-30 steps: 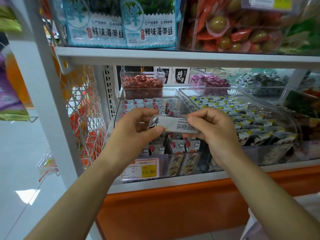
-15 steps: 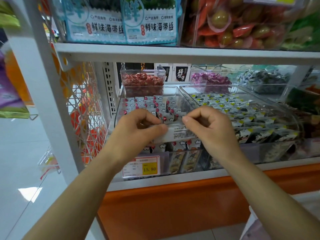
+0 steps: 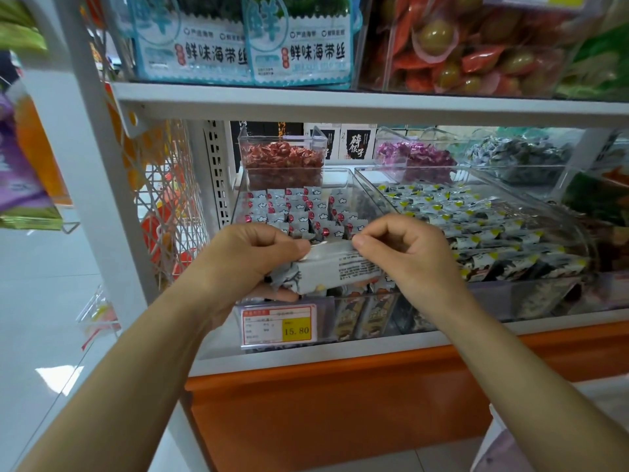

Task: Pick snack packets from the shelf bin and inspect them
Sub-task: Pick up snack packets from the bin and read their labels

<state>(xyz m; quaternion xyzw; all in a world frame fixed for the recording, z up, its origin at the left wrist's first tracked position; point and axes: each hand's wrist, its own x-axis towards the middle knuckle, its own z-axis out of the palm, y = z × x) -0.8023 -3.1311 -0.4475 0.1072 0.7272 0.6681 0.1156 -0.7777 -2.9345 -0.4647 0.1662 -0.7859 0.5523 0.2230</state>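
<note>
A small white snack packet with black printed text on its back is held between both hands in front of the shelf. My left hand grips its left end, thumb on top and fingers underneath. My right hand pinches its upper right edge. Behind the hands, a clear shelf bin holds several more white packets with red dots.
A second clear bin of yellow-tipped packets stands to the right. Smaller bins of red candies and purple candies sit at the back. A price tag reads 15.80. A white shelf board runs overhead; a white upright stands left.
Both hands have lowered the packet slightly and turned it, so its printed back faces up. The left hand now wraps around its left end.
</note>
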